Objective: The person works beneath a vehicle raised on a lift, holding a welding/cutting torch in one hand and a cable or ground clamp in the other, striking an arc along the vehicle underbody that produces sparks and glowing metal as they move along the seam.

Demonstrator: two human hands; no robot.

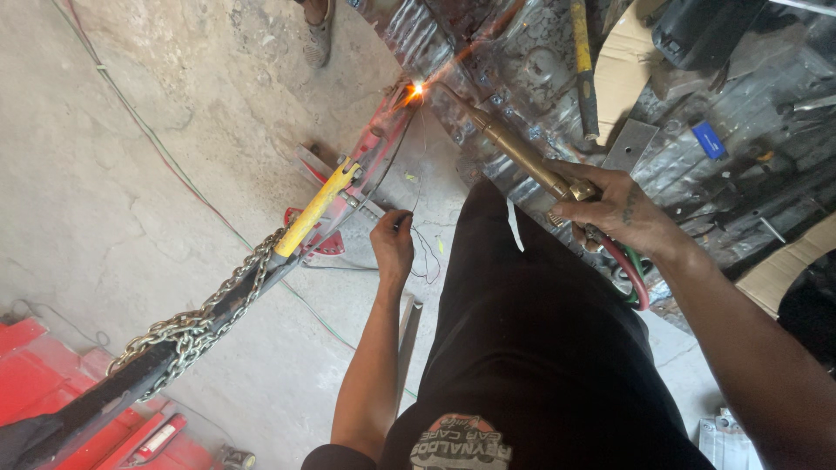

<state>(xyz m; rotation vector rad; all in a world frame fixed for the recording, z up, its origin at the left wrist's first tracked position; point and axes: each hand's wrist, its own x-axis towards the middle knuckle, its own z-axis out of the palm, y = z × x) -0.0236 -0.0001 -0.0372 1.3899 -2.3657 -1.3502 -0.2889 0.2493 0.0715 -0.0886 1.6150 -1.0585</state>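
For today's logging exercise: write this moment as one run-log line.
right hand: grips brass torch | flame: lit on red metal frame | left hand: holds thin wire rod | chain: wrapped round bar

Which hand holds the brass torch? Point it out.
The right hand grips the brass torch, whose flame tip meets the red metal part. The left hand pinches only a thin wire rod.

The torch [522,157] runs from the right hand [623,209] up-left to the clamp [366,165], with the left hand [394,244] just below the clamp, the chain [205,318] trailing down-left, and a hammer [585,70] lying behind the torch
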